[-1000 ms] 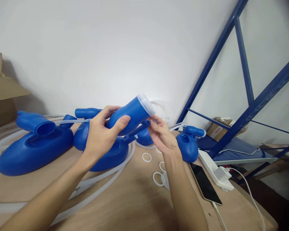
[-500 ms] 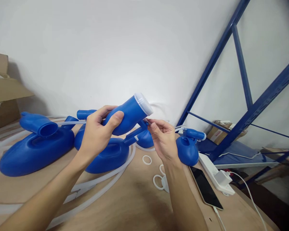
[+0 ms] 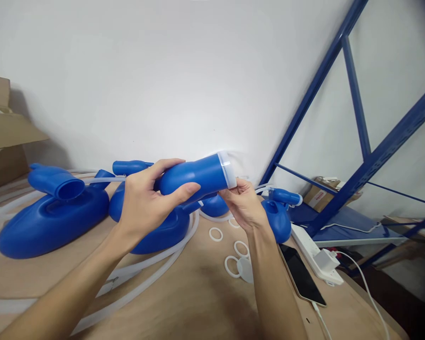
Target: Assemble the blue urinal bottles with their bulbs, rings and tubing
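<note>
My left hand wraps the blue tube, held nearly level; right of that grip, my right hand pinches beneath its clear cap, wrist angled up.

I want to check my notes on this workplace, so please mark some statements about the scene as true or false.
1. The left hand grips a blue tube-like part. True.
2. The phone lies on top of the power strip. False: it lies on the table beside the strip.
3. A charger is plugged into the power strip. True.
4. The held part's pale cap faces the cardboard box. False: it faces away from the box.
5. White rings lie on the table. True.
</note>
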Motion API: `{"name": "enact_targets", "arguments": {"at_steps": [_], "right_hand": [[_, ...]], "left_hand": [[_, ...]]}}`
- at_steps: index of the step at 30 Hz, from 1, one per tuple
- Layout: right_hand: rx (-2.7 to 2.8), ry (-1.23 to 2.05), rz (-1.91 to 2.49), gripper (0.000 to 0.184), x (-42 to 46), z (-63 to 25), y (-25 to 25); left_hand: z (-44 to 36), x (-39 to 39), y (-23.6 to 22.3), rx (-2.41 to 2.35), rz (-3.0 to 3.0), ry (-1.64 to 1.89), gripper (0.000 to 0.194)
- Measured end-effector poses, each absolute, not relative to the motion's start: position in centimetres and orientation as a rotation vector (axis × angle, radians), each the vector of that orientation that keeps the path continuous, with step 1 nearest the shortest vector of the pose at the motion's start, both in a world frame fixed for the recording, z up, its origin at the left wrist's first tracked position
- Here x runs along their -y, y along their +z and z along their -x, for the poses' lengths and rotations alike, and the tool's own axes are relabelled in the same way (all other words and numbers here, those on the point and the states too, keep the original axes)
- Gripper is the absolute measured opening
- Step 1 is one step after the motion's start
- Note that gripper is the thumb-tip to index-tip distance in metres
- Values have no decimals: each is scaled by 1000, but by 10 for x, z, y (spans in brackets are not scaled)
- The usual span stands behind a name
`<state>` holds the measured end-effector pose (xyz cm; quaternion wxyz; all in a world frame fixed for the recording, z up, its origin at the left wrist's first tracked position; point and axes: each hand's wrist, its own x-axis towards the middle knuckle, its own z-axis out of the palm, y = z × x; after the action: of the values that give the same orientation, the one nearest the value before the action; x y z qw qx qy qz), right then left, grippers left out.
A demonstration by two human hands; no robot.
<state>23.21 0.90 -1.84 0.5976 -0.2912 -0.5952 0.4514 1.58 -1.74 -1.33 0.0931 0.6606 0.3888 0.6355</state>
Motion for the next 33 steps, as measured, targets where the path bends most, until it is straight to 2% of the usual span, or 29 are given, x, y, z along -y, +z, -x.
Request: {"name": "enact_targets", "arguments": {"at_steps": [10,19,24,33], "right_hand": [[1355,1013,666,33,-8,-222,-27],[1380,604,635,28,-1,-206,-30],[1254,714,595,36,-4,-202,-35],[1365,705,578,24,0,-212,-28]], "left_hand": [[-15,16,-17,-1226,-1946,1968,49],[-8,3,-17,-1016,-1806,2046,36],[-6,3,-18,-930,-1814,2078,37],[-4,11,-15,-1000,-1913,2101,44]]}}
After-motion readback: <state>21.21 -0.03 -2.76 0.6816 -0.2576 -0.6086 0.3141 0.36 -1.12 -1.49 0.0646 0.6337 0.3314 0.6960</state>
